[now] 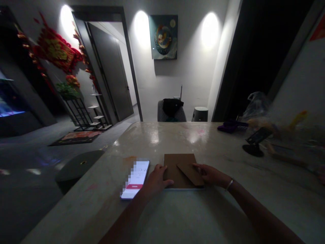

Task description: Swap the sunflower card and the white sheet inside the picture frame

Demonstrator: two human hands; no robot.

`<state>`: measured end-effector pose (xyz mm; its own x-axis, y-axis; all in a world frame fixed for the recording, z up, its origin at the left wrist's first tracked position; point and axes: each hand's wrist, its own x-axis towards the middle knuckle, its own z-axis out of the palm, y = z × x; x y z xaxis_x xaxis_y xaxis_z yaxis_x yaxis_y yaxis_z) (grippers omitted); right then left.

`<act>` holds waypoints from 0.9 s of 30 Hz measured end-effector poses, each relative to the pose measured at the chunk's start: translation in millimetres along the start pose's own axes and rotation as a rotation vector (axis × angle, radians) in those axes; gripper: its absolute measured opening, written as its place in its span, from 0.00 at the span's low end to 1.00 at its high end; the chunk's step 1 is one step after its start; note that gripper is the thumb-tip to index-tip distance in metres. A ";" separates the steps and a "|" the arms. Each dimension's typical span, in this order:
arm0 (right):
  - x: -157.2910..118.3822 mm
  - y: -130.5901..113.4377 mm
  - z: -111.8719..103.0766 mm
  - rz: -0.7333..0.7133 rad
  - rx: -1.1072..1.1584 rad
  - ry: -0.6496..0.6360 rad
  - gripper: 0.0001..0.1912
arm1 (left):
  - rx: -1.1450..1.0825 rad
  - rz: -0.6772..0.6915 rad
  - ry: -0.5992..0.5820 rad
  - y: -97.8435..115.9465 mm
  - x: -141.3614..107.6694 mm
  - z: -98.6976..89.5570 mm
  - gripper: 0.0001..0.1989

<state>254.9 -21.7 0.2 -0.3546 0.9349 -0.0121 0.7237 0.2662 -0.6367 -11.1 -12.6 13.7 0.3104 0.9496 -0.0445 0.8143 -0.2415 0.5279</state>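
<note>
brown notebook (or smth like it) point(172, 161) is flat on the desk point(177, 217), right in front of the person & between both hands. L hand point(155, 179) is on its left side, thumb apart from the other fingers & resting over the lower left of the cover, prob to keep it from sliding, tho that's a guess. R hand point(207, 174) is at the right edge, fingertips by a slanted brown flap point(191, 175) lying across the cover. Can't tell if those fingers are pinched on it or just touching, & idk if the flap is attached or loose. Hand coming in from the side makes sense imo, leaves most of the cover uncovered. Phone point(137, 178) is screen up just beside the L hand, prob so it's easy to glance at w/o being in the way. Phone stand point(256, 144) is well apart, far right.
</note>
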 end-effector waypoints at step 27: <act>15.4 9.7 16.6 -0.145 -0.334 0.312 0.15 | 0.114 0.119 0.070 6.0 10.5 0.9 0.23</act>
<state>246.6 -8.7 -18.9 -0.3088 0.8946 0.3231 0.8484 0.4126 -0.3315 -2.5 -4.3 15.7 0.3763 0.9236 0.0735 0.8253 -0.3702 0.4264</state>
